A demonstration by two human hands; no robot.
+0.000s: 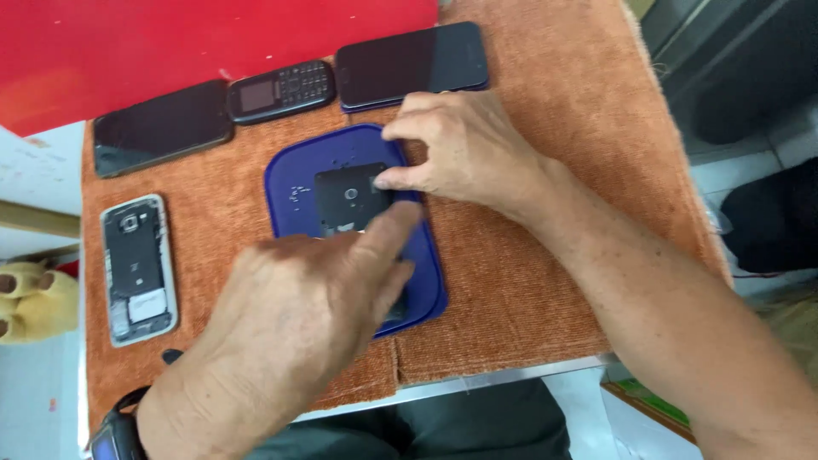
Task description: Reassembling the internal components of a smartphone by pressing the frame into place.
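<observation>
I see my left hand (298,315) lying over the near part of a blue plastic lid (294,175) in the middle of the desk, thumb stretched onto a dark phone part (345,200) that rests on the lid. My right hand (464,145) comes in from the right edge, its fingertips pinching the part's right side, so that hand is closed on it; the left only presses, fingers loosely bent, gripping nothing. My left hand hides the near end of the part and much of the lid.

An orange cloth (528,255) covers the desk. I count four phones on it: two dark smartphones, one (162,128) towards the far left corner and one (413,64) along the far edge, a small keypad phone (281,89) between them, and one opened phone (139,268) with its back off along the left edge. A red sheet (170,43) overlaps the far edge. A dark watch (115,434) sits on my left wrist.
</observation>
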